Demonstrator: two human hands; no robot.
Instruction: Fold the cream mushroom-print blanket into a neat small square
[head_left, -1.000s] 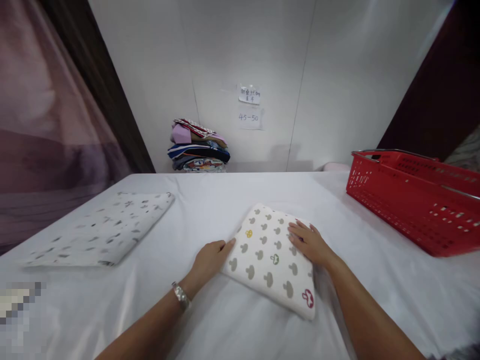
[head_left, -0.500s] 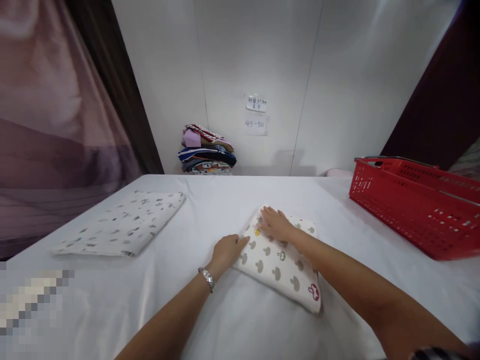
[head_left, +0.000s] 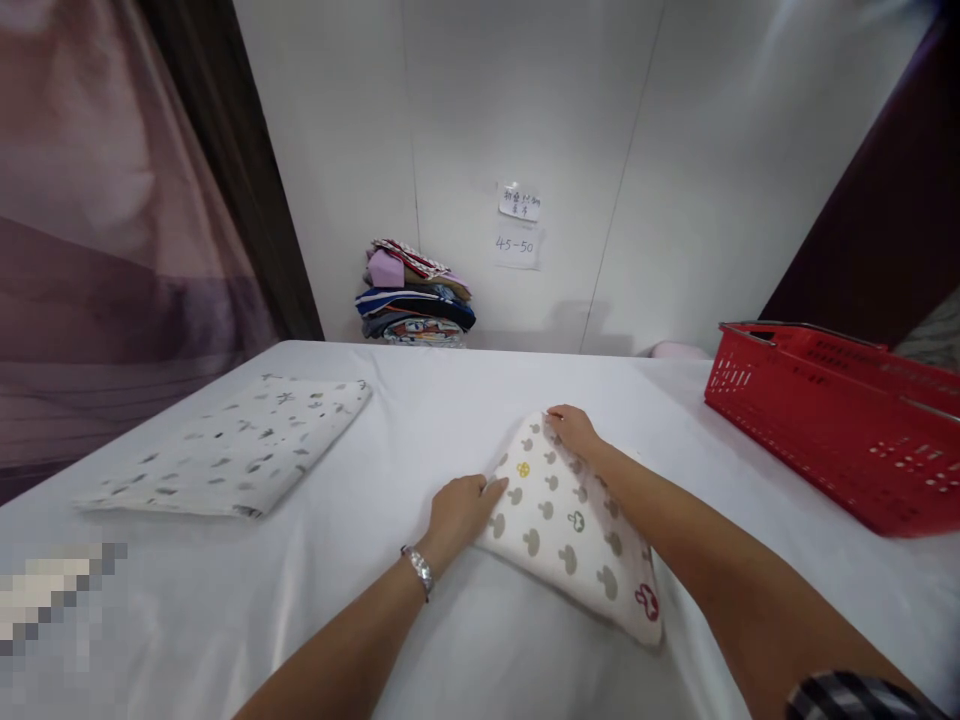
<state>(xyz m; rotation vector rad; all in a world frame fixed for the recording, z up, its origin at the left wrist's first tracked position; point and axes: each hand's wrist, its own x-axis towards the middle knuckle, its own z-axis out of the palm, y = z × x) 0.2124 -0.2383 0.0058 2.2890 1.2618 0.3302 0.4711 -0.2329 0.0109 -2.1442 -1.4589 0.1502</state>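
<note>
A folded white cloth (head_left: 551,510) printed with grey mushrooms, plus a yellow and a dark red one, lies at an angle on the table before me. My left hand (head_left: 461,512), with a silver bracelet at the wrist, grips its left edge, thumb on top and fingers underneath out of sight. At the far edge, my right hand (head_left: 574,432) pinches the cloth near its top corner. My right forearm hides part of the cloth's right side. To the left lies a second folded white cloth (head_left: 232,440) with small grey and dark marks, apart from both hands.
A red plastic basket (head_left: 817,420) stands on the right side of the white-covered table (head_left: 420,400). Against the back wall is a stack of folded fabrics (head_left: 416,300). Paper notes (head_left: 517,245) hang on the wall. A pink curtain (head_left: 90,230) hangs at left.
My right hand has gone from lying flat on the cloth to pinching its far edge, slightly to the right. The cloth's right far part has lost its flat spread. My left hand keeps its hold.
</note>
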